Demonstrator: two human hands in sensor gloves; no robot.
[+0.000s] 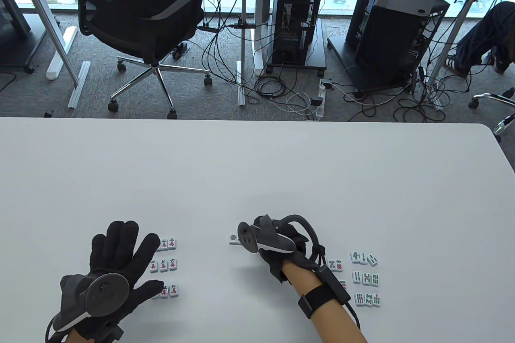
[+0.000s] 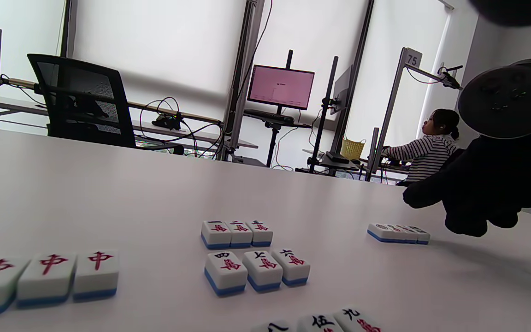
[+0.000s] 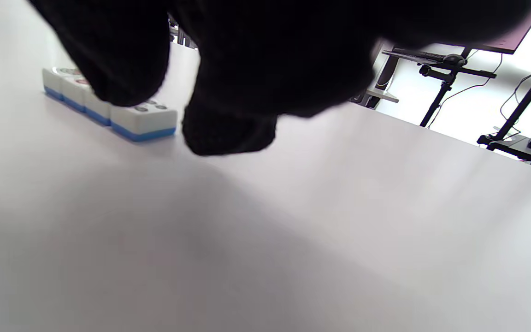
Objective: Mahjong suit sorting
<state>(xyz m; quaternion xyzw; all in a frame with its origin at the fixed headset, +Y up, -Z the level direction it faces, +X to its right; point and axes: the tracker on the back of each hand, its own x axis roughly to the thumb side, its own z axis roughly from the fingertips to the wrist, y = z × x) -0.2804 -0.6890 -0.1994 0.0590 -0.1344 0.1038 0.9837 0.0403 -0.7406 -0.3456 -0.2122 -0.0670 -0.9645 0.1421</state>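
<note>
My right hand [image 1: 277,246] hovers over the dot tiles [image 3: 109,108] (grip unclear); left hand [image 1: 116,262] spread flat beside the character tiles [image 1: 164,265].

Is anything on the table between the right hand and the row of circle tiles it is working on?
Nothing visible. The right hand is already at the circle-tile row; in the right wrist view its fingertips hang directly over the tiles, with only bare table around.

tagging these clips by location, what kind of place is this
Most likely an office or lab set up for data recording. Beyond the white table stand a black mesh office chair, desktop computer towers amid loose floor cables, and a lit monitor on a stand.
</note>
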